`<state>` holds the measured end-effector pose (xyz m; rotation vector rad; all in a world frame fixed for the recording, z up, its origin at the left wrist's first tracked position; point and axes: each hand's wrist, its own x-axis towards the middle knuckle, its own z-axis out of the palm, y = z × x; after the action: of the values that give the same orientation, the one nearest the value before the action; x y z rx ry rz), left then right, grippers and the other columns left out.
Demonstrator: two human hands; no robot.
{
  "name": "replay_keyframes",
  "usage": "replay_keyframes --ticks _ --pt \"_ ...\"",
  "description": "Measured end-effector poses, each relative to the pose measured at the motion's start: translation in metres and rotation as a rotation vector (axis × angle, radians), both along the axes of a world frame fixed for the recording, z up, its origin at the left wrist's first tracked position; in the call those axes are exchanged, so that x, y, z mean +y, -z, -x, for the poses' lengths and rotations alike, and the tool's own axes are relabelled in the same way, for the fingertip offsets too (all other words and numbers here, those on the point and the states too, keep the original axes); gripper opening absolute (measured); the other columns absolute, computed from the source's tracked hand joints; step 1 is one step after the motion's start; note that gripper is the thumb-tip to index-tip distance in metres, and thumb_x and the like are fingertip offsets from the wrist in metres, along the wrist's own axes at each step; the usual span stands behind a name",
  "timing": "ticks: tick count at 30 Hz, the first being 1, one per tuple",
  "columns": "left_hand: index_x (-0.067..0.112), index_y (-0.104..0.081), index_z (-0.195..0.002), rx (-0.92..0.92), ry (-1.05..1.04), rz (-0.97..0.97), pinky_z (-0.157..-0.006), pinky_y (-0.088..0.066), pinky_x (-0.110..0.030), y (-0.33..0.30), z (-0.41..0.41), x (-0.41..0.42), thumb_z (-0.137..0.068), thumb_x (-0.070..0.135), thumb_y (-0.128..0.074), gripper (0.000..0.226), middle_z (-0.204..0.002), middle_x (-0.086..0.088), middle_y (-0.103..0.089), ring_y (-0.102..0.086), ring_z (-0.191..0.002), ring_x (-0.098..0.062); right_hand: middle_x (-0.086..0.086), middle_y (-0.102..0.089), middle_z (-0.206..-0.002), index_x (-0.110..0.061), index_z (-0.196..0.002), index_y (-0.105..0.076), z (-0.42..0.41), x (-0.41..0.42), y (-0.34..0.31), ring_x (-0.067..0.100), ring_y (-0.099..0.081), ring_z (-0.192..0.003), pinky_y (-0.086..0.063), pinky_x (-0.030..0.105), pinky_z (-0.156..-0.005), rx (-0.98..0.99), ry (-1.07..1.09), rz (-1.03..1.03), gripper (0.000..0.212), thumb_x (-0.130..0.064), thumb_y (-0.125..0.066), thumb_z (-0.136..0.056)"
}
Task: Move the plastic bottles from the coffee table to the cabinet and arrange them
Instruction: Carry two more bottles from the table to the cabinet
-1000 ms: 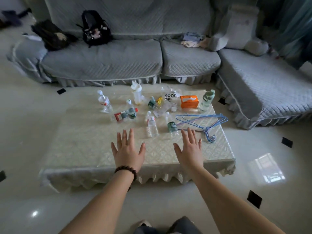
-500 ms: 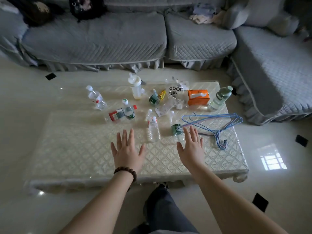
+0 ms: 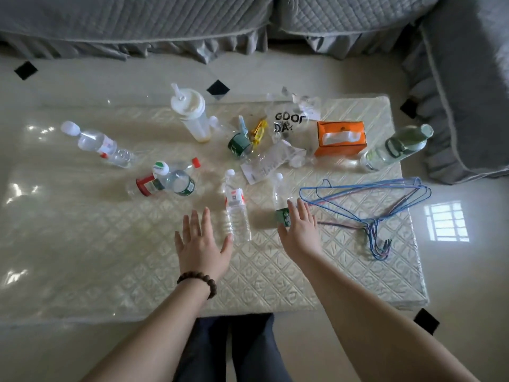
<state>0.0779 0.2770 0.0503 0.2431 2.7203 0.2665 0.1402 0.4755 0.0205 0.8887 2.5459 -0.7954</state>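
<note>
Several clear plastic bottles stand or lie on the cream quilted coffee table [image 3: 82,260]. A red-labelled bottle [image 3: 236,209] stands between my hands. A green-labelled bottle [image 3: 280,198] stands just left of my right hand [image 3: 300,230], whose fingers touch its label. My left hand [image 3: 201,244], with a bead bracelet at the wrist, hovers open just left of the red-labelled bottle. Further back are a bottle with a white cap [image 3: 99,144], two bottles lying together [image 3: 168,183], a tall white-lidded bottle [image 3: 192,117] and a green-capped bottle [image 3: 396,147]. The cabinet is out of view.
Blue wire hangers [image 3: 369,199] lie at the table's right. An orange tissue box [image 3: 341,139], a printed clear bag [image 3: 289,122] and wrappers sit at the back. Grey sofas [image 3: 137,20] ring the far and right sides. My legs show below the table's near edge.
I have stepped up to the table and the view has tilted down. Both open hands have moved forward; the right one has reached the green-labelled bottle.
</note>
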Motion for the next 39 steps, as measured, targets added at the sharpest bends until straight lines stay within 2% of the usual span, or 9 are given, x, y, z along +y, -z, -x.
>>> replay_keyframes --ticks 7,11,16,24,27,31,35,37,39 --pt "0.012 -0.01 -0.15 -0.049 -0.08 -0.049 -0.115 -0.019 -0.048 0.07 0.028 0.018 -0.086 0.05 -0.053 0.086 -0.155 -0.017 -0.02 -0.014 -0.144 -0.03 0.001 -0.002 -0.161 -0.021 -0.152 -0.006 0.05 0.017 0.075 0.023 -0.006 -0.148 -0.019 0.041 -0.118 -0.097 0.049 0.067 0.073 -0.037 -0.048 -0.095" --pt "0.01 -0.008 -0.15 -0.117 -0.191 -0.103 -0.114 -0.023 -0.046 0.096 0.039 0.023 -0.084 0.051 -0.056 0.091 -0.154 -0.017 -0.022 -0.018 -0.142 -0.03 0.007 -0.008 -0.16 -0.016 -0.152 -0.001 0.059 0.018 0.099 0.025 -0.009 -0.147 -0.023 0.042 -0.117 -0.113 0.153 0.087 0.083 -0.038 -0.054 -0.092" --pt "0.013 -0.008 -0.149 -0.15 -0.296 -0.154 -0.109 -0.03 -0.043 0.104 0.051 0.036 -0.082 0.053 -0.059 0.094 -0.152 -0.015 -0.023 -0.026 -0.138 -0.03 0.008 -0.025 -0.153 -0.017 -0.151 -0.006 0.066 0.019 0.104 0.029 -0.03 -0.138 -0.041 0.048 -0.104 -0.114 0.262 0.11 0.094 -0.037 -0.068 -0.083" --pt "0.016 -0.002 -0.15 -0.314 -0.489 -0.246 -0.091 -0.044 -0.037 0.119 0.085 0.075 -0.076 0.061 -0.063 0.106 -0.15 -0.01 -0.028 -0.049 -0.123 -0.028 0.0 -0.031 -0.151 -0.024 -0.149 -0.015 0.067 0.024 0.079 0.023 -0.037 -0.135 -0.043 0.037 -0.095 0.07 0.278 0.138 0.088 -0.033 -0.07 -0.081" --pt "0.009 -0.015 -0.146 -0.34 -0.579 -0.261 -0.088 -0.043 -0.036 0.13 0.1 0.085 -0.073 0.059 -0.068 0.104 -0.144 -0.011 -0.04 -0.051 -0.12 -0.029 -0.002 -0.034 -0.149 -0.026 -0.149 -0.017 0.061 0.024 0.074 0.021 -0.04 -0.133 -0.044 0.035 -0.093 0.101 0.29 0.135 0.087 -0.035 -0.071 -0.081" --pt "0.007 -0.041 -0.122 -0.379 -0.617 -0.277 -0.073 -0.045 -0.031 0.147 0.108 0.089 -0.068 0.059 -0.074 0.082 -0.117 -0.007 -0.057 -0.058 -0.092 -0.024 -0.003 -0.036 -0.148 -0.027 -0.149 -0.019 0.054 0.024 0.077 0.019 -0.041 -0.133 -0.042 0.037 -0.098 0.122 0.3 0.142 0.088 -0.037 -0.073 -0.079" --pt "0.006 -0.042 -0.123 -0.424 -0.641 -0.33 -0.076 -0.036 -0.025 0.152 0.11 0.089 -0.073 0.048 -0.075 0.073 -0.099 0.005 -0.054 -0.056 -0.096 -0.017 -0.003 -0.036 -0.149 -0.027 -0.149 -0.02 0.052 0.021 0.077 0.018 -0.041 -0.133 -0.04 0.035 -0.098 0.115 0.307 0.145 0.087 -0.038 -0.072 -0.079" --pt "0.009 -0.046 -0.117 -0.413 -0.614 -0.33 -0.075 -0.038 -0.025 0.149 0.109 0.085 -0.071 0.048 -0.076 0.068 -0.087 0.008 -0.055 -0.059 -0.091 -0.017 -0.003 -0.036 -0.149 -0.026 -0.149 -0.02 0.052 0.02 0.072 0.018 -0.042 -0.132 -0.04 0.033 -0.097 0.119 0.308 0.144 0.087 -0.037 -0.072 -0.079" --pt "0.012 -0.047 -0.116 -0.378 -0.545 -0.331 -0.072 -0.044 -0.028 0.14 0.108 0.079 -0.068 0.052 -0.075 0.069 -0.092 0.004 -0.06 -0.061 -0.09 -0.019 -0.002 -0.038 -0.147 -0.026 -0.148 -0.021 0.053 0.019 0.064 0.018 -0.043 -0.131 -0.039 0.032 -0.095 0.135 0.309 0.141 0.087 -0.037 -0.073 -0.079"
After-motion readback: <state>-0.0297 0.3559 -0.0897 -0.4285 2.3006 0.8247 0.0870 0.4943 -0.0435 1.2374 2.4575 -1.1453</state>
